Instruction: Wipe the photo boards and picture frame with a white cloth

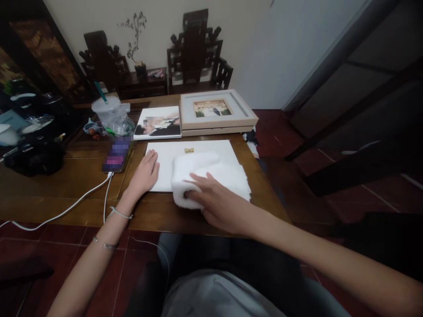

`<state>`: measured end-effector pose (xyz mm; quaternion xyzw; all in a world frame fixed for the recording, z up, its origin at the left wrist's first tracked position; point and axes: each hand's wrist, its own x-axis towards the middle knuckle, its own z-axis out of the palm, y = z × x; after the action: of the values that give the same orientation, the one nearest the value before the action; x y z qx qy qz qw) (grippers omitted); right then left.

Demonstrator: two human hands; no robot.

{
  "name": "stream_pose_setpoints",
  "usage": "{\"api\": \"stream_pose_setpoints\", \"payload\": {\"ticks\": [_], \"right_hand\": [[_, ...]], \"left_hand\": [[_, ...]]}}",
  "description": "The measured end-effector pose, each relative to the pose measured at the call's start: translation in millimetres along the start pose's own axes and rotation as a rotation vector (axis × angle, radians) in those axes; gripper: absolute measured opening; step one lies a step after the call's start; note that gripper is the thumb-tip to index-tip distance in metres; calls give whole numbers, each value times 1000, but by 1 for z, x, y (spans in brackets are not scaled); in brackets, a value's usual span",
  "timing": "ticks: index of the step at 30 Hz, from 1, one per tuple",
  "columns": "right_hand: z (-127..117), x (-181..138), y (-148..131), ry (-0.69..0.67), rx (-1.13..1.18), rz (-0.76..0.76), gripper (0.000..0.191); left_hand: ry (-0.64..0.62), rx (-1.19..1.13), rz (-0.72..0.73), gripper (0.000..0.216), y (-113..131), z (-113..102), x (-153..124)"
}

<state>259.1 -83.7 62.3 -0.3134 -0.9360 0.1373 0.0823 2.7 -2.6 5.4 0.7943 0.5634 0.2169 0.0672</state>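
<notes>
A white flat panel [161, 163] lies on the wooden table in front of me, with a small gold bow-shaped piece [189, 150] near its far edge. My left hand [145, 172] rests flat on the panel's left side, fingers stretched out. In my right hand [218, 200] is a folded, fluffy white cloth [211, 167]; the fingers grip its near left end, where a dark hollow shows. The cloth covers much of the panel's right half and hangs past its near right corner.
Behind the panel are a photo print [158, 123] and a framed picture [214, 108] on a wooden box. Leftward lie a phone [117, 154] with a white cable [72, 207], a plastic cup [105, 108] with bags, and a black camera [35, 154]. The table [267, 193] ends at my lap.
</notes>
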Motion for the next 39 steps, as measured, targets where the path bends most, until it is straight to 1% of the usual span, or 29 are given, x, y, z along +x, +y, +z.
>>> {"api": "stream_pose_setpoints", "payload": {"ticks": [3,6,8,12,14,16,19,22,26,29,32,33,35,39], "right_hand": [[-12,-13,-14,-29,84,-54,50],[-22,-7,-13,-70,114,1,43],[-23,6,-2,-49,74,72,44],[-11,45,30,72,-63,186,55],[-6,65,44,105,-109,206,56],[-3,83,52,115,-144,218,56],[-2,95,51,94,-208,194,56],[2,86,37,30,-274,125,56],[10,52,6,-35,-286,43,53],[6,26,-17,-72,-212,-38,48],[-5,13,-30,-107,-80,-113,44],[-9,13,-31,-108,-48,-107,42],[-15,19,-27,-93,-25,-40,40],[-17,53,-2,-65,-92,100,45]], "left_hand": [[9,-10,11,48,-1,1,0],[13,-13,5,48,-1,2,0],[7,-8,-3,49,-1,1,0],[-5,-1,2,49,-1,0,0],[-5,-6,4,48,-1,0,0],[-6,-7,6,48,-2,0,0],[-1,-5,10,48,-3,1,0],[3,-12,21,48,-3,1,0],[2,-10,14,48,-2,1,0],[9,-2,6,48,-2,1,-1],[13,-12,17,48,-2,1,-1],[12,-16,18,48,-2,1,-1],[8,-18,13,48,-2,1,-1],[-6,-20,4,49,-2,0,0]]}}
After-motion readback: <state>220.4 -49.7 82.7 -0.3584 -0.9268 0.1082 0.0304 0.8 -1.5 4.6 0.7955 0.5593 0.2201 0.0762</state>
